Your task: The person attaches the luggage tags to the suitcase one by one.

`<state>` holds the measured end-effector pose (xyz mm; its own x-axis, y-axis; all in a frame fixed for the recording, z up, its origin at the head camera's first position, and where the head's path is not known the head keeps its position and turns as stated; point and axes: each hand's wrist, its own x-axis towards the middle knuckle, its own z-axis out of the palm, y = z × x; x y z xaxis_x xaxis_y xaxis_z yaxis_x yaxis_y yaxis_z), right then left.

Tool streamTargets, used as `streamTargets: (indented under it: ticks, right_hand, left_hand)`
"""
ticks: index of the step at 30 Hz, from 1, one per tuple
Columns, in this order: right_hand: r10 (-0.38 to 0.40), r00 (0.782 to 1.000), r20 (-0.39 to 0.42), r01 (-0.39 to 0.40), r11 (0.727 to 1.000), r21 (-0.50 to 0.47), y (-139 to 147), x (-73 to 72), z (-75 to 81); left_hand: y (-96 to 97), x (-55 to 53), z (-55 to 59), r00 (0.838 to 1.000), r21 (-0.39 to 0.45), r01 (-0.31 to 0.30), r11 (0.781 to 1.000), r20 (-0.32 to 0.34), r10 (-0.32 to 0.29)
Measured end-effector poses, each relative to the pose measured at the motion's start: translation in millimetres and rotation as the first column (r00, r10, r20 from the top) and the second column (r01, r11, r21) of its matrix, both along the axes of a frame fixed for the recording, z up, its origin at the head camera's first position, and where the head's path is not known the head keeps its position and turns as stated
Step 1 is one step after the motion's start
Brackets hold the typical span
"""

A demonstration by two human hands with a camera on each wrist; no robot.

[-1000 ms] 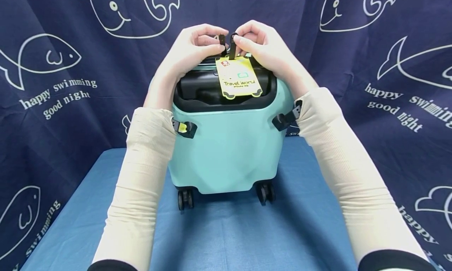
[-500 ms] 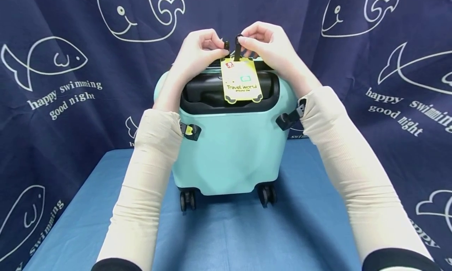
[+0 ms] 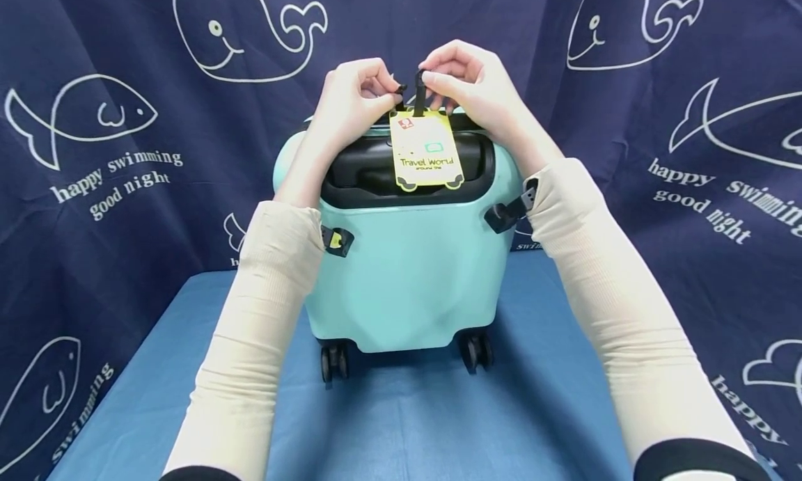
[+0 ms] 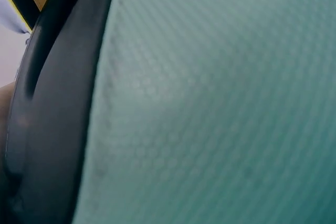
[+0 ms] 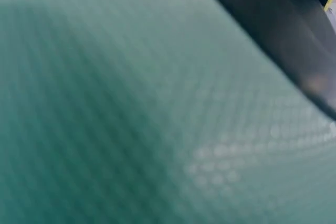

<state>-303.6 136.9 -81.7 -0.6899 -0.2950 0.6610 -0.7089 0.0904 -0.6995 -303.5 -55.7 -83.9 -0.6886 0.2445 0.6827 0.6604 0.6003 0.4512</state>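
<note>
In the head view, a yellow-edged luggage tag printed "Travel World" hangs over the top front of a mint-green suitcase. A black strap rises from the tag. My right hand pinches the strap's upper end between thumb and forefinger. Close on its left, my left hand pinches the other short black end of the strap. Both hands are just above the suitcase's top, thumbs toward each other. The wrist views show mostly the textured suitcase shell and its black trim; the fingertips are out of sight there.
The suitcase stands upright on black wheels on a blue-covered table. Behind it hangs a navy curtain with white whale and fish drawings. Black wrist straps sit close against the suitcase front.
The view has shifted slightly, moving the suitcase a little right and down in frame. The left strap end is now lower and closer to the tag's top. Both hands keep their pinch.
</note>
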Motion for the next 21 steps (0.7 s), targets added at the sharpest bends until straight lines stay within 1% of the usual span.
streamTargets:
  ticks: [4, 8, 14, 18, 21]
  right_hand:
    - [0.014, 1.0, -0.002, -0.014, 1.0, 0.0, 0.4, 0.7, 1.1]
    - [-0.014, 1.0, 0.008, 0.014, 1.0, 0.021, 0.8, 0.6, 0.9]
    - [-0.045, 0.998, 0.035, 0.044, 0.998, 0.043, 1.2, 0.0, -2.9]
    - [-0.059, 0.998, 0.022, 0.058, 0.997, 0.051, 2.0, 0.6, -3.0]
    - [-0.051, 0.999, 0.009, 0.05, 0.998, 0.038, 2.6, 0.9, -2.6]
  left_hand:
    - [0.4, 1.8, 2.4, 0.999, -0.038, -0.015, 0.999, -0.053, 0.013]
    - [1.5, 2.1, 2.2, 0.997, -0.069, -0.016, 0.997, -0.076, 0.01]
    - [2.5, 0.6, -1.0, 0.998, -0.082, -0.016, 0.997, -0.06, 0.011]
    - [3.3, 0.4, -1.0, 0.998, -0.082, -0.016, 0.996, -0.055, 0.012]
    - [3.9, 0.9, -0.1, 0.998, -0.081, -0.019, 0.997, -0.053, 0.015]
